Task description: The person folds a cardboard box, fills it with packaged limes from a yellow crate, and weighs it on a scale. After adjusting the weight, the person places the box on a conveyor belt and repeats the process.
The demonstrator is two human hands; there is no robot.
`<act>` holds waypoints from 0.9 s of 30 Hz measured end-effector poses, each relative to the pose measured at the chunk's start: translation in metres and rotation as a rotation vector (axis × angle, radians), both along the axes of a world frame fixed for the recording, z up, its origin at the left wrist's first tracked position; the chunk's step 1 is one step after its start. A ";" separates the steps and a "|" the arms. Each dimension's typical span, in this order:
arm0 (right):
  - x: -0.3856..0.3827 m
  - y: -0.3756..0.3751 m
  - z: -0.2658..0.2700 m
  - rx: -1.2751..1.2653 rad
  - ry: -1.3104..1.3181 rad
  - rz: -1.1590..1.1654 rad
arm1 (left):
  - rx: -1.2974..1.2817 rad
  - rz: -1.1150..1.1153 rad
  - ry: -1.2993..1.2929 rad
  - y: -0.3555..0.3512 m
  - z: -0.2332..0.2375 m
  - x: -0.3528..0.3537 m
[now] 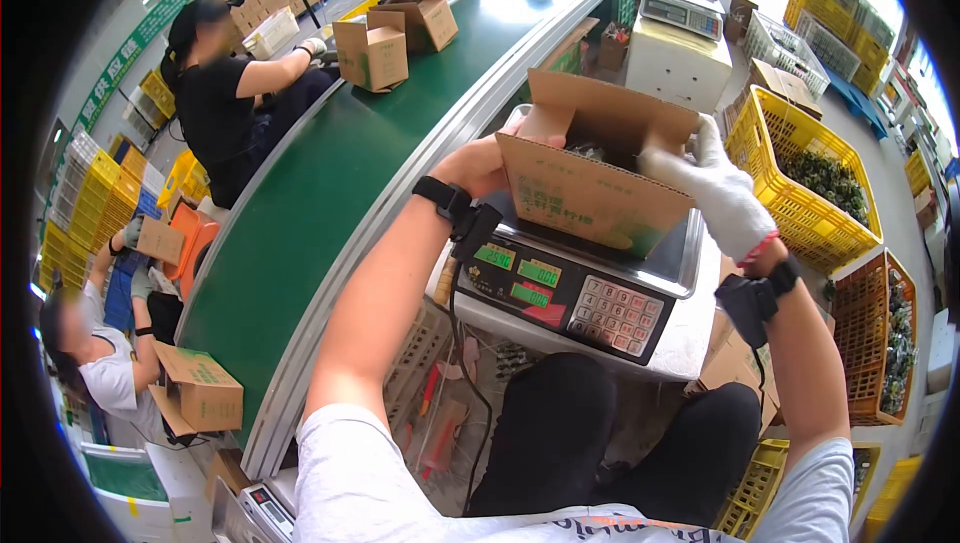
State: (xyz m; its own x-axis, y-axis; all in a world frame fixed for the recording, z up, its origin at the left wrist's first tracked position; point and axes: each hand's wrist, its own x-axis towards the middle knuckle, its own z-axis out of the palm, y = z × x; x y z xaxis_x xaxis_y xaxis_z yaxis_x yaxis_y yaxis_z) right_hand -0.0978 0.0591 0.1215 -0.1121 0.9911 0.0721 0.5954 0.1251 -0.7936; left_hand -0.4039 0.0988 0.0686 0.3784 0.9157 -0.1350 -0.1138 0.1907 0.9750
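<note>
An open cardboard box [585, 198] with green print sits on the steel pan of a digital scale [565, 288], its flaps standing up. My bare left hand [478, 165] grips the box's left side, some fingers hidden behind the cardboard. On the right, my right hand [722, 193], in a white glove, holds the right wall. Its fingers reach over the rim into the opening and are slightly blurred. Inside the box are dark and shiny contents, too shaded to make out. The scale's green displays are lit.
A green conveyor belt [330, 183] curves past on my left, carrying cardboard boxes [372, 53]. Two people work across it. To my right stand a yellow crate [800, 233] of dark green items and a brown crate [855, 343]. Another scale [682, 9] is ahead.
</note>
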 end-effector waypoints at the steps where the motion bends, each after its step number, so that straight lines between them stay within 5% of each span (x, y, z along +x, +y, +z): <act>1: -0.001 0.005 -0.008 0.054 0.062 0.042 | -0.050 -0.074 0.022 0.007 -0.005 -0.010; 6: -0.002 0.022 -0.035 0.156 0.369 0.199 | -0.217 -0.180 0.298 0.021 -0.006 -0.016; 7: 0.004 0.028 -0.044 0.181 0.250 0.132 | -0.244 -0.187 0.338 0.018 0.000 -0.011; 10: 0.005 0.016 -0.040 0.157 0.263 0.093 | -0.238 -0.038 0.267 -0.001 0.011 -0.001; 16: 0.016 0.006 -0.051 0.072 0.350 -0.048 | -0.298 -0.122 0.233 -0.013 0.033 0.010; 18: 0.015 0.010 -0.054 0.128 0.552 0.064 | -0.291 -0.223 0.185 -0.005 0.024 0.013; 22: 0.020 0.010 -0.044 0.133 0.299 -0.012 | -0.219 -0.077 0.022 -0.005 -0.007 0.010; 27: 0.033 -0.029 -0.019 -0.109 0.529 0.063 | -0.169 0.310 -0.161 -0.052 -0.036 -0.038</act>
